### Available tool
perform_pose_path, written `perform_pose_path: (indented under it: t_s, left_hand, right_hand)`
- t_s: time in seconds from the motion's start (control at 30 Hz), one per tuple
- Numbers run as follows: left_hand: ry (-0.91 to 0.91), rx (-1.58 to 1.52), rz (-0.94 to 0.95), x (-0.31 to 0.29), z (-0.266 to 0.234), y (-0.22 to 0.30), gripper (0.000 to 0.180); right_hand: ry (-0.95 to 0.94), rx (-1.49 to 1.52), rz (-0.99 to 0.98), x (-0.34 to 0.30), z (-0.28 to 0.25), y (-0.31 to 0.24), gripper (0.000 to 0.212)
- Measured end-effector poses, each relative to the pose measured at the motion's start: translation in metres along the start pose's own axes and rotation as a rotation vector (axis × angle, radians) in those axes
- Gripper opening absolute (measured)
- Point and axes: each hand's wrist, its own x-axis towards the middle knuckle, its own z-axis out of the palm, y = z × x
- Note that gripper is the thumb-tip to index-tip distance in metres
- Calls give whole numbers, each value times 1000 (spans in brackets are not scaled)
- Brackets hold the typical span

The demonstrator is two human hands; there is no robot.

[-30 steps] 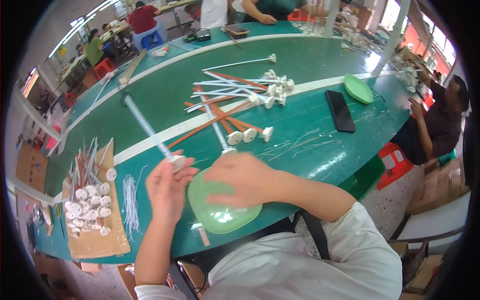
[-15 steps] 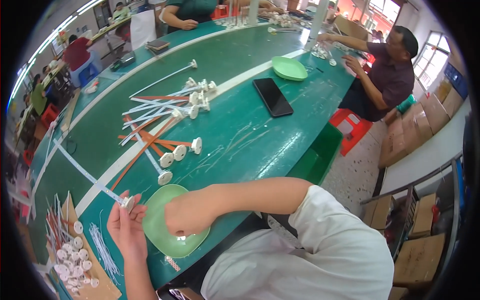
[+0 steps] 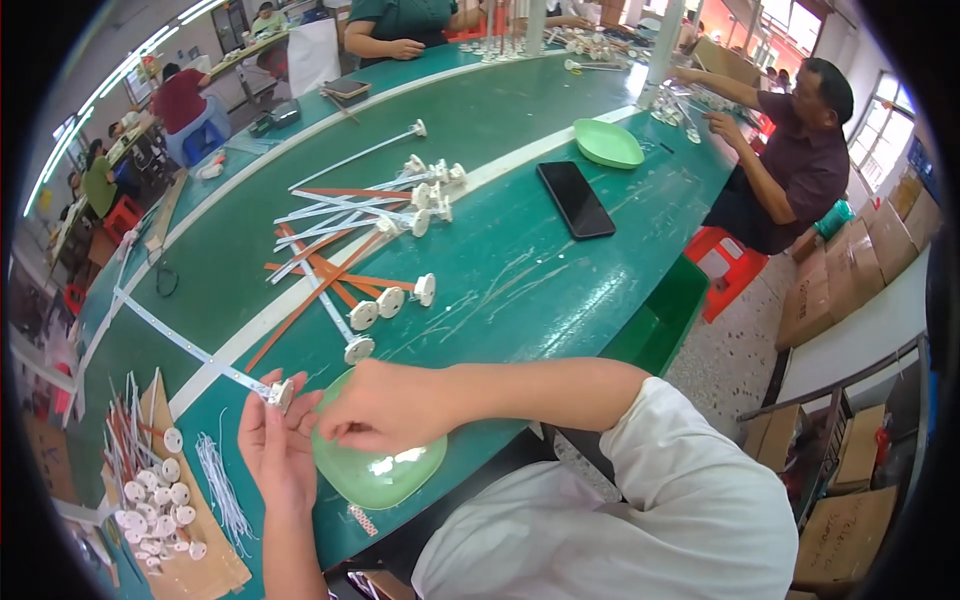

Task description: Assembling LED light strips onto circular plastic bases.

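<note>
Long green table [image 3: 520, 290], curved by the lens; the loose pile of white strips with round caps [image 3: 390, 215] sits mid-table, well clear of the hands, next to a black phone [image 3: 576, 198]. Light green dish [image 3: 385, 470] sits at the near edge, partly under the right hand [image 3: 385, 405]; risk: a forearm nudge could push it off, since it overhangs close to the rim. Long white strip [image 3: 175, 338] runs from far left into the left hand [image 3: 278, 445]; its free length lies across the table, so any twist of the wrist could sweep it into the pile or drag it. Left hand open-palmed, cradling the round white end cap [image 3: 280, 394] at the strip's tip; right hand curled, fingertips pinching towards that cap. Cannot tell if it grips anything. Cap looks loosely seated, so it could pop off or cock sideways.
</note>
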Motion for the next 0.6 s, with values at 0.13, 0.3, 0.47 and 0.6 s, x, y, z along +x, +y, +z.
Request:
perform_pose_path:
  t_s: [0.13,0.3,0.47,0.6]
  left_hand:
    - [-32,-23,5,-3,4,4,41]
    - [-70,-105,-64,-6,7,7,40]
    - [-40,-111,-60,-5,7,9,39]
    - [-27,-5,-9,-3,7,6,37]
  right_hand:
    - [273,-117,-22,3,-1,-2,11]
    - [530,-331,-216,6,10,9,8]
    - [513,-458,-279,6,7,10,20]
    - [518,-392,-273,10,11,7,20]
